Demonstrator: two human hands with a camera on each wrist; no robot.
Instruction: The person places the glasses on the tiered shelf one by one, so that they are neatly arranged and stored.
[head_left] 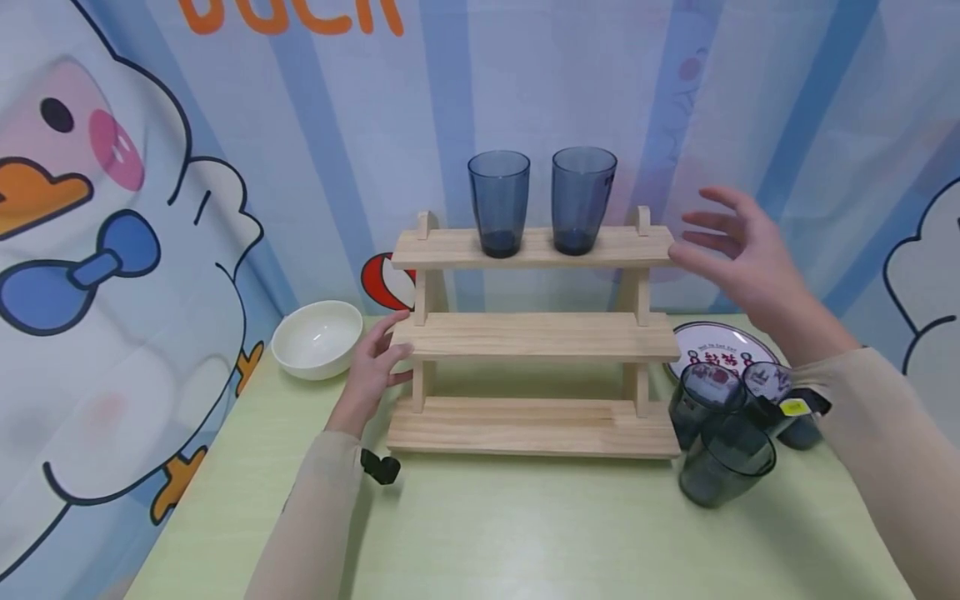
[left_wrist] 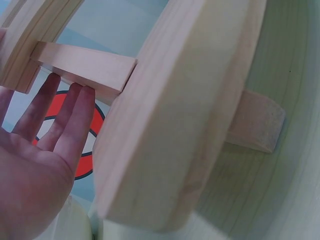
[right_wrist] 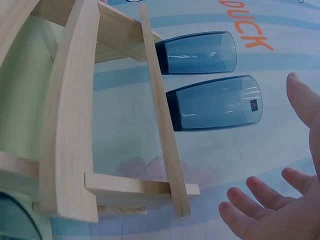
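A three-tier wooden display rack (head_left: 532, 333) stands on the table. Two blue tinted glasses, one left (head_left: 500, 204) and one right (head_left: 583, 200), stand upright on its top shelf. My left hand (head_left: 369, 367) grips the rack at the left end of the middle shelf. Its fingertips (left_wrist: 75, 90) touch the side post in the left wrist view. Off the top shelf's right end, my right hand (head_left: 746, 254) is raised with fingers spread and nothing held. The right wrist view shows that hand (right_wrist: 280, 200) apart from both glasses.
To the right of the rack, several dark tinted glasses (head_left: 726, 462) stand close together, partly behind the right sleeve. Behind them lies a printed plate (head_left: 701, 333). A white bowl (head_left: 317, 340) sits at the left. A cartoon curtain (head_left: 352, 167) hangs behind the table (head_left: 510, 533).
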